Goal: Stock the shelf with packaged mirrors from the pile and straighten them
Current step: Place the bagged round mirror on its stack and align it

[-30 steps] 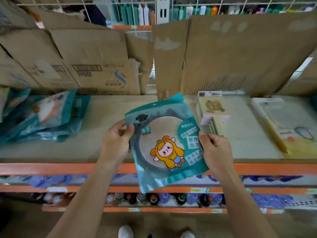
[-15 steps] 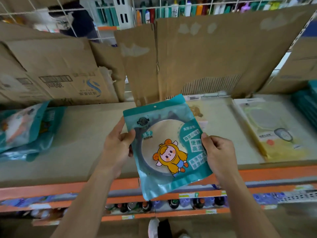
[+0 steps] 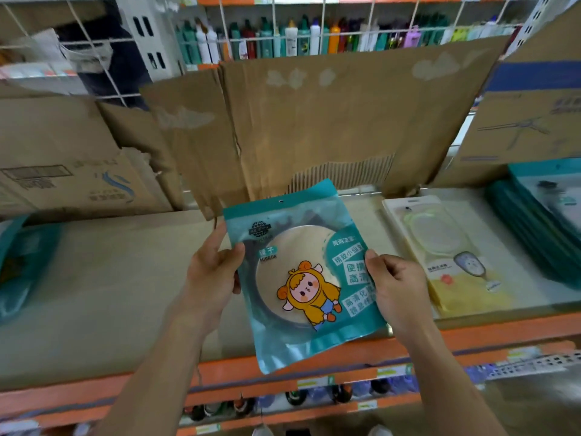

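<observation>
- Seen from the head camera, a teal plastic pouch (image 3: 298, 265) with a round mirror inside and a yellow-hooded cartoon figure on its front is held up between both hands. Its printed face is toward the person, and it hangs over the orange front rail (image 3: 471, 338) of the shelf.
- The left hand (image 3: 213, 272) grips the pouch's left edge, thumb on the front and the other fingers (image 3: 217, 237) reaching behind. The right hand (image 3: 396, 294) pinches the right edge with its thumb on the printed face. Both hands are closed on the pouch, so neither is free.
- The pouch's long axis runs away from the person, hang-hole end farthest. Its top leans a little to the left, so it is not square to the rail.
- The pale beige shelf board (image 3: 110, 294) lies ahead of and below the pouch, with bare board running off to the left.
- A stack of yellow packaged mirrors (image 3: 446, 256) lies flat just beside the pouch on the right, and a stack of teal packs (image 3: 540, 228) sits beyond it.
- A blurred heap of teal pouches (image 3: 19, 272) lies at the far left, well apart from the hands; I take it for the pile.
- Brown cardboard sheets (image 3: 330, 121) stand along the back of the shelf.
- My guess is that the next move is forward and down onto the board, with a small clockwise twist to line the pouch up with the yellow stack. Both hands are equally placed for it.
</observation>
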